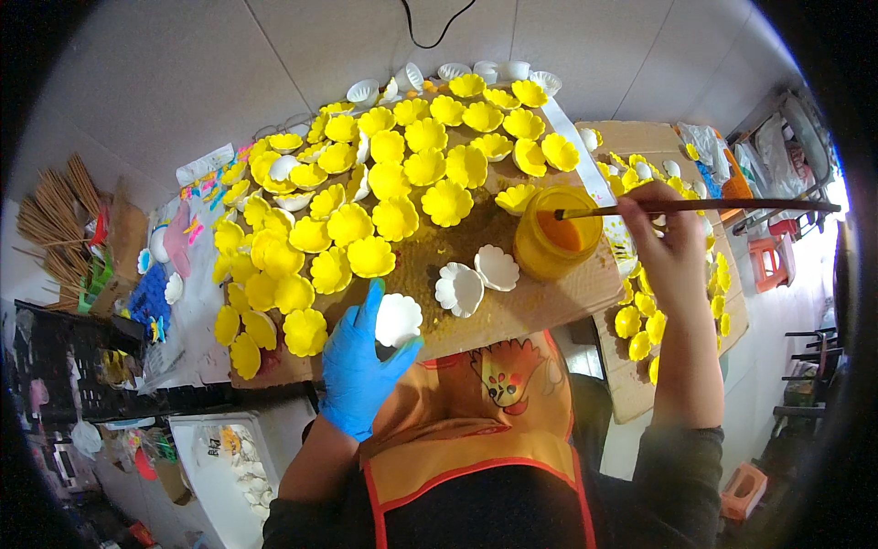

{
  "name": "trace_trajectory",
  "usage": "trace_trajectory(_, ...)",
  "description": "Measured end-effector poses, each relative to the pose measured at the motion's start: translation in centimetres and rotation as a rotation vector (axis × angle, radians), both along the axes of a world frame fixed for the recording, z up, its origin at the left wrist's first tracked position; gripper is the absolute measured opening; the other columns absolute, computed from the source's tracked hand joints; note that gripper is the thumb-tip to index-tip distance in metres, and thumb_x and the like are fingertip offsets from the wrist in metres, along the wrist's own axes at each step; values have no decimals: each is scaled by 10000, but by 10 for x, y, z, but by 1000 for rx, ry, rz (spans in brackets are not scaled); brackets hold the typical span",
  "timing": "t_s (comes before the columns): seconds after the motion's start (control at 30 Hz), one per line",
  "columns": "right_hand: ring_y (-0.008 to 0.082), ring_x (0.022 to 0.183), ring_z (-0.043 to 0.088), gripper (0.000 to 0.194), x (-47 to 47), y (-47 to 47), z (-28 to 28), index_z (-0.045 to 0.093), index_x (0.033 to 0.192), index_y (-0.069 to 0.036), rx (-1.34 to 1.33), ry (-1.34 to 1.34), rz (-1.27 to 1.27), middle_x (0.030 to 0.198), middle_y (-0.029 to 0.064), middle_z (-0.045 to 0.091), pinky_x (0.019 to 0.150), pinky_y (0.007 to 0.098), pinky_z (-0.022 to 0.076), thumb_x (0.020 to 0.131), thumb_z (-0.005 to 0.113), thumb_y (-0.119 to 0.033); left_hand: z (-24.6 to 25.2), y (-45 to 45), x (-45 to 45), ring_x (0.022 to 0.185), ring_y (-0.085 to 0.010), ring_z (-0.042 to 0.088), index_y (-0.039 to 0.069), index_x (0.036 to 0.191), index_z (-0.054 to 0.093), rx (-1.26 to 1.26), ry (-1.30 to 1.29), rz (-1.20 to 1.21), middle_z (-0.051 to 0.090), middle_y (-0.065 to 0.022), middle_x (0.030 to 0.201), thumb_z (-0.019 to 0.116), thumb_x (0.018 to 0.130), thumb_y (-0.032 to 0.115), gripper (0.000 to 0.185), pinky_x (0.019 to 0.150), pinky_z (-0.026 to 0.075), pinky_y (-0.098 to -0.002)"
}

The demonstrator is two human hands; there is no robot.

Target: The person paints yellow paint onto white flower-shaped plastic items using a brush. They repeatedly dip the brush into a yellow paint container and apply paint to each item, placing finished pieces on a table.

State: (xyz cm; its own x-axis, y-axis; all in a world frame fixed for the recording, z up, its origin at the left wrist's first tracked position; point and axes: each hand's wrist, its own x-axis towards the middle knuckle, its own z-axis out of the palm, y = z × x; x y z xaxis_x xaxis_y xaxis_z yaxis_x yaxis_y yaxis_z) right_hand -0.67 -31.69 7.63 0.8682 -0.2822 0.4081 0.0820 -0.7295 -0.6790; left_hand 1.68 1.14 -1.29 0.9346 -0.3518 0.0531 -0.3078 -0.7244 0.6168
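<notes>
My left hand (367,370), in a blue disposable glove, holds a white scalloped cup (399,320) between thumb and fingers at the front edge of the cardboard. Bare, my right hand (665,240) grips the dark handle of a paintbrush (727,204). The brush tip reaches over the mouth of a jar (554,240) with orange-yellow paint inside. Left of that jar, a pair of white scalloped cups (473,280) lie touching each other. Several yellow-painted scalloped cups (394,218) cover the cardboard sheet (473,226) beyond my left hand.
A second cardboard sheet (624,405) at the right carries more yellow cups (639,346). White plastic cups (513,71) line the back edge by the wall. Bundled brown sticks (55,219) stand far left. A white bin (206,473) with white pieces sits low at left.
</notes>
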Motion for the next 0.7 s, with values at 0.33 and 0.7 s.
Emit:
trace_trajectory(0.33,134,778,594,106,-37,0,-7,574,914,-1,216,-230,-62,827,67,628,749,257,464,938,593,-102,-18,2,1,878,-358,563,54,1473,334,-19,-186,-64,575,-175,991,849,659,353,1008,728,456,-448)
trace_trajectory(0.7,274,608,568,105,-28,129,-83,599,789,-19,178,-191,401,725,103,619,563,348,432,769,699,8,-26,6,1,907,-329,565,49,1386,445,-132,-199,-50,588,-138,1018,822,678,288,837,773,465,-431)
